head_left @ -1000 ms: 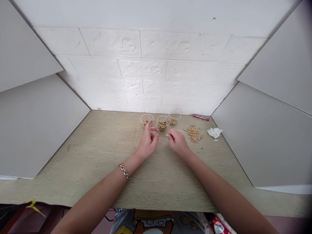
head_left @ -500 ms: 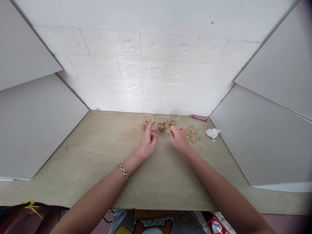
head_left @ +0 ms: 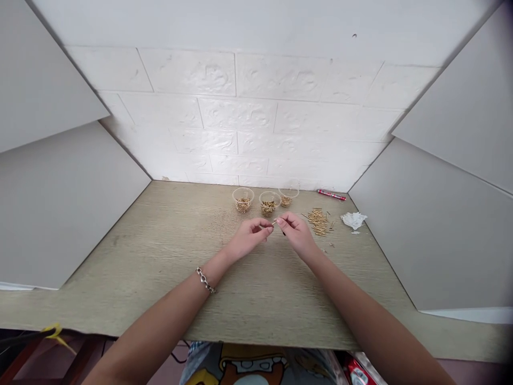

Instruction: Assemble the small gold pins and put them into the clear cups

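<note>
My left hand (head_left: 251, 235), with a chain bracelet on its wrist, is closed in a pinch just in front of the cups. Between its fingertips and those of my right hand (head_left: 293, 230) lies a small thin metallic piece (head_left: 274, 223), gripped from both sides. Behind the hands stand three clear plastic cups: the left cup (head_left: 243, 201) and the middle cup (head_left: 269, 204) hold small gold-coloured parts, and so does the back right cup (head_left: 287, 197). A pile of slim golden rods (head_left: 318, 222) lies to the right of my right hand.
At the back right lies a red tube-like item (head_left: 331, 195). Crumpled white tissue (head_left: 353, 220) rests near the right panel (head_left: 441, 224). Tiny bits are scattered on the table (head_left: 160, 267) left of the cups. A white brick-patterned wall (head_left: 256, 115) stands behind.
My left hand has lowered its raised fingers into a pinch and moved right to meet my right hand. The thin piece now shows between them. The view has shifted slightly.
</note>
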Motion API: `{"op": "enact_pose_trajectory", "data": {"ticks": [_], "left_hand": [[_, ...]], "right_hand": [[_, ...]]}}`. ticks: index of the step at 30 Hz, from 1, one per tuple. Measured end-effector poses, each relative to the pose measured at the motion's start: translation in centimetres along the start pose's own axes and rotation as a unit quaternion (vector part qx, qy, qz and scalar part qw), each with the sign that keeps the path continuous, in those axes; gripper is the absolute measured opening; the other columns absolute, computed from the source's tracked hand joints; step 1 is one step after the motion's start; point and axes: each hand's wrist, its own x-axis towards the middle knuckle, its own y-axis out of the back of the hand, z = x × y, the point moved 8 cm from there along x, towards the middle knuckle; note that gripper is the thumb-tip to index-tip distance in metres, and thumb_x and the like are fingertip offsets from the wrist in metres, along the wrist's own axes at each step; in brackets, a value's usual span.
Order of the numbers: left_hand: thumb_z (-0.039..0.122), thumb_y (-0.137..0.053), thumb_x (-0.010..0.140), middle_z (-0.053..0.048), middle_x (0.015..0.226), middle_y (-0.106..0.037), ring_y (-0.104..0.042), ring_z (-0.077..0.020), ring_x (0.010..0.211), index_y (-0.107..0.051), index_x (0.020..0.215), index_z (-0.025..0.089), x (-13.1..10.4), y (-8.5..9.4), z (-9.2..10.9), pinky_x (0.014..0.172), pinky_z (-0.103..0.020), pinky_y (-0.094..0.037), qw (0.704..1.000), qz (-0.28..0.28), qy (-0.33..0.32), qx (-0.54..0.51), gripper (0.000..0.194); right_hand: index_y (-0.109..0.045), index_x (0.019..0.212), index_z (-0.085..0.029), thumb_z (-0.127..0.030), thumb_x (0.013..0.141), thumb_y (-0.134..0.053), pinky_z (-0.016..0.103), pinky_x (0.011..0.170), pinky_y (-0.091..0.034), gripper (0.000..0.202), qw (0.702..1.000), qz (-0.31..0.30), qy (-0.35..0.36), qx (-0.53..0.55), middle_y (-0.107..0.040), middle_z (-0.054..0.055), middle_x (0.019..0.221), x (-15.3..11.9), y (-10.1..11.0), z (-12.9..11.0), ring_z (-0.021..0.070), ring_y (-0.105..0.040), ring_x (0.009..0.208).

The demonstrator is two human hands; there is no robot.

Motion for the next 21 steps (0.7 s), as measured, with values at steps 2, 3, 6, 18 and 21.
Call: {"op": "enact_pose_trajectory", "data": {"ticks": [2,3,6,18,21], "left_hand": [[0.033,-0.051,0.071,0.000,0.069,-0.052,-0.046,-0.0072,0.059,-0.057,0.078,0.012,0.02,-0.04,0.19,0.058,-0.020,-0.040,1.000,-0.004,0.005,-0.020,0.023],[0.033,-0.052,0.071,0.000,0.068,-0.052,-0.046,-0.0071,0.059,-0.057,0.076,0.012,0.03,-0.06,0.24,0.058,-0.020,-0.040,1.000,-0.005,0.009,-0.025,0.022],[0.032,-0.051,0.071,0.000,0.067,-0.053,-0.046,-0.0072,0.059,-0.058,0.072,0.012,0.11,-0.07,0.23,0.058,-0.020,-0.040,0.999,-0.004,0.015,-0.036,0.022],[0.033,-0.047,0.074,-0.001,0.070,-0.054,-0.047,-0.0083,0.061,-0.057,0.073,0.013,0.28,-0.25,-0.42,0.059,-0.021,-0.040,1.000,-0.019,0.002,0.018,0.023],[0.034,-0.045,0.075,0.000,0.066,-0.053,-0.047,-0.0083,0.060,-0.057,0.073,0.013,0.21,-0.44,-0.41,0.057,-0.020,-0.039,0.999,-0.028,-0.001,0.047,0.025]], "right_hand": [[-0.052,0.068,-0.017,-0.036,0.073,-0.048,0.023,0.056,-0.036,0.020,1.000,0.001,-0.011,0.012,-0.052,-0.001,0.064,0.04,-0.07,0.42,0.0106,-0.045,0.060],[-0.054,0.069,-0.017,-0.036,0.072,-0.049,0.023,0.058,-0.037,0.020,1.000,0.001,-0.015,0.016,-0.054,0.000,0.066,0.05,-0.08,0.55,0.0109,-0.046,0.062],[-0.056,0.071,-0.017,-0.036,0.072,-0.050,0.023,0.059,-0.037,0.020,1.000,-0.006,-0.022,0.021,-0.056,0.001,0.069,-0.02,-0.21,0.56,0.0112,-0.048,0.064],[-0.039,0.058,-0.018,-0.039,0.077,-0.040,0.021,0.049,-0.028,0.028,0.999,-0.033,-0.036,-0.022,-0.035,-0.005,0.053,-0.27,-0.67,0.94,0.0087,-0.034,0.050],[-0.037,0.058,-0.018,-0.037,0.079,-0.037,0.021,0.049,-0.028,0.028,0.996,-0.039,-0.020,-0.081,-0.034,-0.005,0.053,-0.43,-0.92,0.53,0.0092,-0.034,0.052]]}}
